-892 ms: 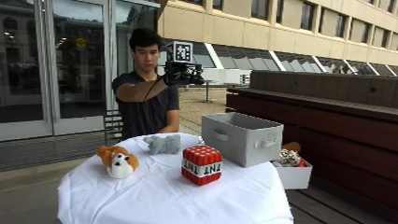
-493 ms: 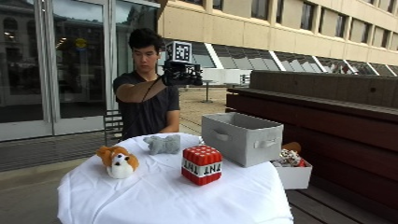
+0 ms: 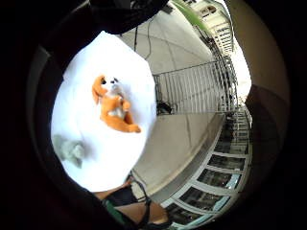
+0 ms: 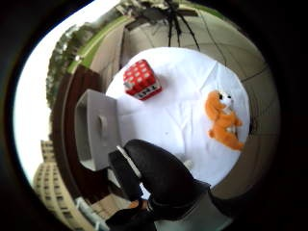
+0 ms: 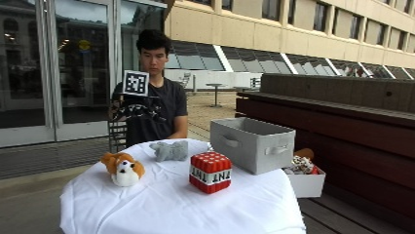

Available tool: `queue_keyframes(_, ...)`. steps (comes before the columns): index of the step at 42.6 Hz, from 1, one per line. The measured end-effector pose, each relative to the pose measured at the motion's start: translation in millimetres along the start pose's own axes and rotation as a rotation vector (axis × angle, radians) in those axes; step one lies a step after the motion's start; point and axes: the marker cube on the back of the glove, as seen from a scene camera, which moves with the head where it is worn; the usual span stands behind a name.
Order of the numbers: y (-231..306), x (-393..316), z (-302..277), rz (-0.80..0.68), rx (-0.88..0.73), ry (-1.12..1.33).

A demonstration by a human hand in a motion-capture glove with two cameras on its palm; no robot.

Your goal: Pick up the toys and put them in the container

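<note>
Outside view: the grip (image 5: pixel 139 108), the gloved right hand, is raised above the table (image 5: pixel 162 209), clear of all toys; finger state cannot be told.
Toys below the grip: dog plush (image 5: pixel 123 168), grey plush (image 5: pixel 170 150), TNT block (image 5: pixel 211 171).
Container (image 5: pixel 253 145): grey bin, beyond the TNT block.
Thumb-side view: gloved fingers (image 4: pixel 161 175) hold nothing.
Little-finger-side view: dog plush and grey plush well below the palm.
</note>
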Motion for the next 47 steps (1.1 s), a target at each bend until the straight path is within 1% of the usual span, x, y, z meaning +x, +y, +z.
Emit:
queue_keyframes(4, -3.1, 22.7, 46.7, 0.085, -0.015, 0.003)
queue_keyframes(7, -3.5, 32.7, 79.6, 0.119, -0.048, 0.009)
queue_keyframes(11, 2.8, 44.4, 119.1, 0.11, -0.166, 0.011)
queue_keyframes(13, 6.3, 49.0, 138.4, 0.107, -0.198, 0.011)
queue_keyframes(18, 8.0, 54.2, 173.3, 0.117, -0.243, -0.013)
queue_keyframes(22, 11.6, 55.0, 195.0, 0.113, -0.231, -0.072)
queue_keyframes(27, 16.6, 51.9, 197.3, 0.1, -0.183, -0.064)
queue_keyframes(37, 12.8, 45.2, 176.1, 0.113, -0.123, 0.039)
queue_keyframes(43, 8.9, 45.3, 173.4, 0.146, -0.222, -0.02)
queue_keyframes(47, 6.3, 48.7, 169.5, 0.174, -0.259, -0.065)
